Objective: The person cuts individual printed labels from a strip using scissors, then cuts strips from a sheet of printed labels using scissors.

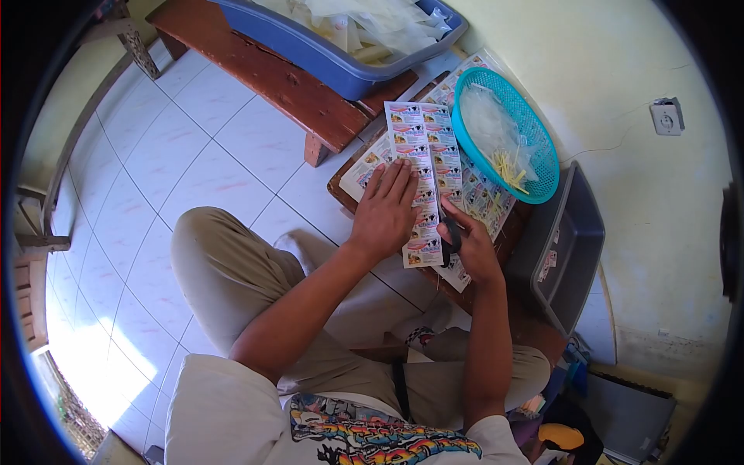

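Observation:
A sheet of printed labels (425,139) in two columns lies over a low wooden table. My left hand (385,209) rests on its left column with the fingers stretched out flat. My right hand (474,244) is closed around the black handles of a pair of scissors (452,234) at the sheet's lower right. A dark line runs lengthwise between the two label columns above the scissors. The blades are mostly hidden by the paper and my fingers. More printed label sheets (484,198) lie beneath, partly covered.
A turquoise basket (542,182) with clear plastic bags and yellow strips stands at the table's right. Beyond the table's right edge is a grey bin (585,232). A blue tub (333,66) of plastic bags sits on a reddish wooden bench (267,81). A wall borders the right.

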Demonstrator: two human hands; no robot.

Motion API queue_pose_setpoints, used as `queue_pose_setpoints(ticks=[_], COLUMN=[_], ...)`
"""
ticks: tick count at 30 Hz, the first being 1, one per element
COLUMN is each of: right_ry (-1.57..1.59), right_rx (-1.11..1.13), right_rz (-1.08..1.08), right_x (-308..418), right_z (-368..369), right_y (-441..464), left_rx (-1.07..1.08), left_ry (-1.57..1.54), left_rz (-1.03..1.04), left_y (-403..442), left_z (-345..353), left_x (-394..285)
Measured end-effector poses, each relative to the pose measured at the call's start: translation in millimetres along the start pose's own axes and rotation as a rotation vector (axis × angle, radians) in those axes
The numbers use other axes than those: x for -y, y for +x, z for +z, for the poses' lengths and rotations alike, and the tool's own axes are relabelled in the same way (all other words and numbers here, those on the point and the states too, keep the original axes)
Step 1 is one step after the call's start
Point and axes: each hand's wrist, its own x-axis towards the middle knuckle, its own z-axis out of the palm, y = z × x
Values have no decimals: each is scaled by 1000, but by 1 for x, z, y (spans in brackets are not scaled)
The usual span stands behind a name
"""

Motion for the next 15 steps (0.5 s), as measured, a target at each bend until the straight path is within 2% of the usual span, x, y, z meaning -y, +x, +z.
queue_pose_setpoints(ticks=[15], right_ry=[31], right_rx=[2], right_rz=[19], right_x=[-2], right_z=[0], right_y=[1], left_rx=[7], left_ry=[-2], left_rz=[-5], left_y=[1], left_z=[-1], left_x=[-1])
